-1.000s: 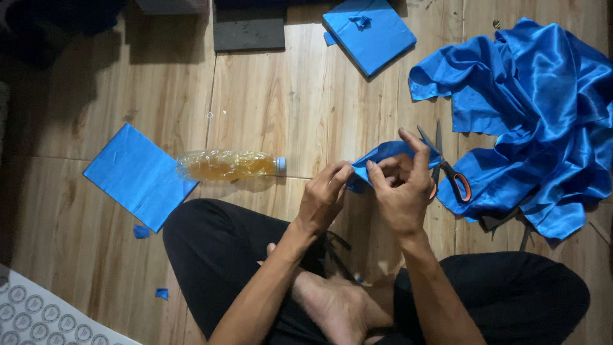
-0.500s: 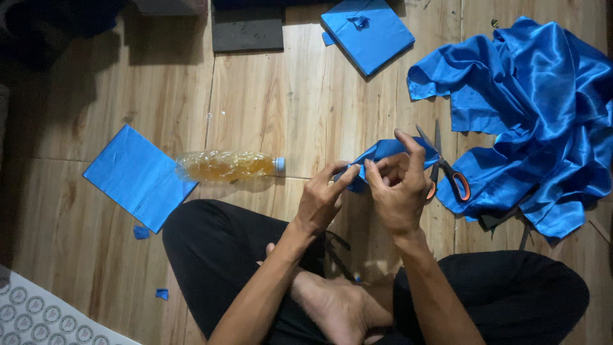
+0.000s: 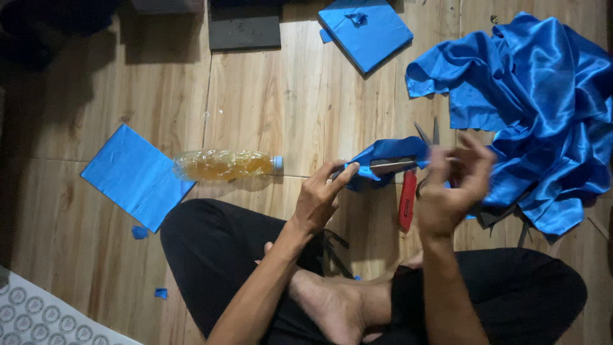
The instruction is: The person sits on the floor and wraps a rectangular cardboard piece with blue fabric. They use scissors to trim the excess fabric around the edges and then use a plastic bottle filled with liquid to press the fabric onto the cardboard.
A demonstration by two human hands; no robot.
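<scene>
I sit cross-legged on a wooden floor. My left hand (image 3: 319,198) pinches the left end of a small folded piece of blue satin (image 3: 389,156) held just above the floor. My right hand (image 3: 453,188) is blurred, a little right of the piece, with its fingers curled and its thumb and forefinger near a thin pale line that crosses the fabric. Whether it grips anything is unclear. Scissors (image 3: 407,201) with red handles lie on the floor under the hands, their blades pointing away from me.
A plastic bottle of amber liquid (image 3: 223,164) lies left of my hands, beside a blue square sheet (image 3: 131,176). A heap of blue satin cloth (image 3: 543,108) fills the right. Another blue square (image 3: 367,32) and a dark box (image 3: 242,25) lie farther off. Blue scraps (image 3: 139,232) sit nearby.
My right hand has come off the blue piece and moved to the right, fingers loosening. My left hand stays pinched on the piece's left end, and the scissors' handle now shows.
</scene>
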